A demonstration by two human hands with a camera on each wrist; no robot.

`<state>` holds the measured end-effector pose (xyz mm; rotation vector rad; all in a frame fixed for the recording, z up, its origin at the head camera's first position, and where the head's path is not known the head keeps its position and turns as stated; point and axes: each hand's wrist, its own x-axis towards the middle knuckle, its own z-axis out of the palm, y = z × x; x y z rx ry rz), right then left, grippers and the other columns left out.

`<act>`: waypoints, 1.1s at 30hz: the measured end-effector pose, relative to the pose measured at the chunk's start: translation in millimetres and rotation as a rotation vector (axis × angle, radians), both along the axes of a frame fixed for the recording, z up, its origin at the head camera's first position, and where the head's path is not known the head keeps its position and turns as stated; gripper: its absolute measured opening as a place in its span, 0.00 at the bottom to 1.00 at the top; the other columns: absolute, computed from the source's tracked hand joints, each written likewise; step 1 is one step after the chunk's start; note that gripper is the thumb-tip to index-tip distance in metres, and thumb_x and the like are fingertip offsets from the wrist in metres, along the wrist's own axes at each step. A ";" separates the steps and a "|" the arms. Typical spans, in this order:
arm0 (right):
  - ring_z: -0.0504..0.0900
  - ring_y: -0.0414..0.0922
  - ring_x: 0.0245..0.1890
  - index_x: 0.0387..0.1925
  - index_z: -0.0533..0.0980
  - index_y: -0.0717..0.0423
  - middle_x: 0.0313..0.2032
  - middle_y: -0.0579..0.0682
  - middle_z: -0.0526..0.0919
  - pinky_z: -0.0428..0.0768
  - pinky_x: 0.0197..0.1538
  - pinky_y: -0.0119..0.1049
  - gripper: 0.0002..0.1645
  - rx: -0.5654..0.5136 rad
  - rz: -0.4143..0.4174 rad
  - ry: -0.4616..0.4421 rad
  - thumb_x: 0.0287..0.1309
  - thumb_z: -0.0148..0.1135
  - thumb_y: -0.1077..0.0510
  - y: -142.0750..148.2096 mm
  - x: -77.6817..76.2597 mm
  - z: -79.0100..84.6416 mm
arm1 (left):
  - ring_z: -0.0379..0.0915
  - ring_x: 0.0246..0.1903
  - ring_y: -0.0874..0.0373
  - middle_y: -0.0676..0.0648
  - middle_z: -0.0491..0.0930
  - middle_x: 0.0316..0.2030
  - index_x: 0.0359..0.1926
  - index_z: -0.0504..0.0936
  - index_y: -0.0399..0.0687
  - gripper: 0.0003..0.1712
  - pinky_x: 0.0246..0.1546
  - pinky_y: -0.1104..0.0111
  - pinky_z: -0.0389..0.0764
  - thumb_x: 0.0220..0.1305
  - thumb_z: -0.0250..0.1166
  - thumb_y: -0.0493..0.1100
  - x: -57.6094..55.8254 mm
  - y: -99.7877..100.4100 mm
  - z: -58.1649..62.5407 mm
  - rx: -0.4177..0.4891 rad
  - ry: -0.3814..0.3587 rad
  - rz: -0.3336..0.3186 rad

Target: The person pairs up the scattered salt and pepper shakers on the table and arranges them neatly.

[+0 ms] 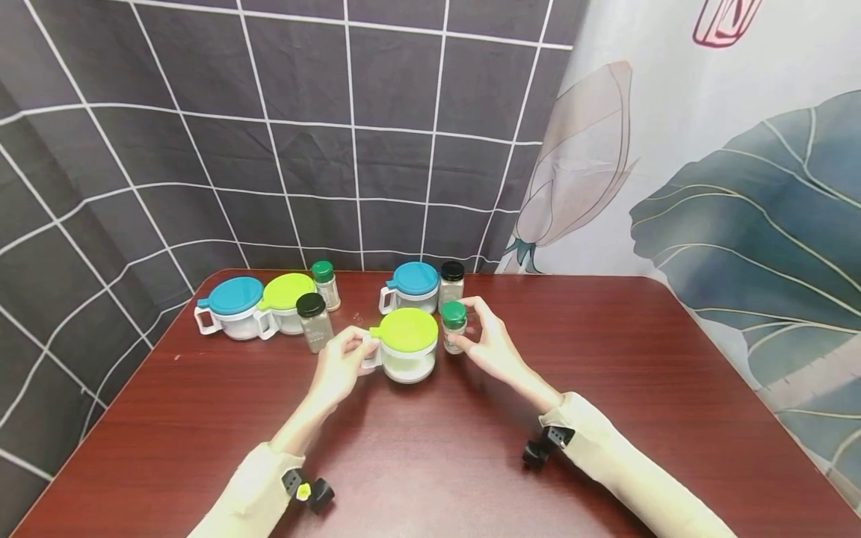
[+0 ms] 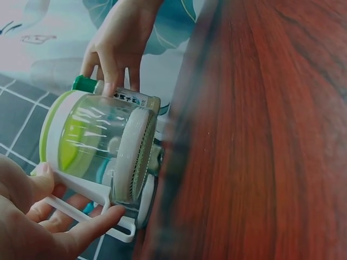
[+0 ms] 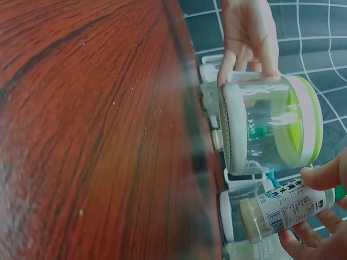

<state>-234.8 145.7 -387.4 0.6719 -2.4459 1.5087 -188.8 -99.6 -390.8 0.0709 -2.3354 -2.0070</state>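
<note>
In the head view my left hand [image 1: 339, 365] holds the white handle of a clear seasoning jar [image 1: 408, 365] with a lime-green lid. The left wrist view shows thumb and fingers about that handle [image 2: 81, 187]. Just right of the jar, my right hand [image 1: 494, 342] grips a small spice bottle [image 1: 454, 329] with a green cap between thumb and fingers. A printed label faces the right wrist camera on this bottle [image 3: 290, 206], and pale contents show at its base. Whether the jar and bottle touch the table is hard to tell.
Behind them stand a blue-lidded jar [image 1: 415, 284] and a black-capped bottle [image 1: 451, 282]. Farther left are another blue-lidded jar [image 1: 237, 306], a green-lidded jar [image 1: 288, 299], a green-capped bottle [image 1: 326, 288] and a black-capped bottle [image 1: 315, 325]. A checked cloth [image 1: 303, 149] hangs behind the table [image 1: 417, 463].
</note>
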 end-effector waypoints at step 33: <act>0.81 0.52 0.44 0.53 0.68 0.62 0.44 0.61 0.82 0.81 0.51 0.46 0.28 -0.008 -0.076 -0.025 0.50 0.66 0.73 36.6 -3.6 -2.2 | 0.81 0.42 0.50 0.34 0.83 0.43 0.40 0.78 0.35 0.08 0.39 0.58 0.85 0.65 0.61 0.38 -16.9 33.8 5.6 -0.021 0.014 -0.025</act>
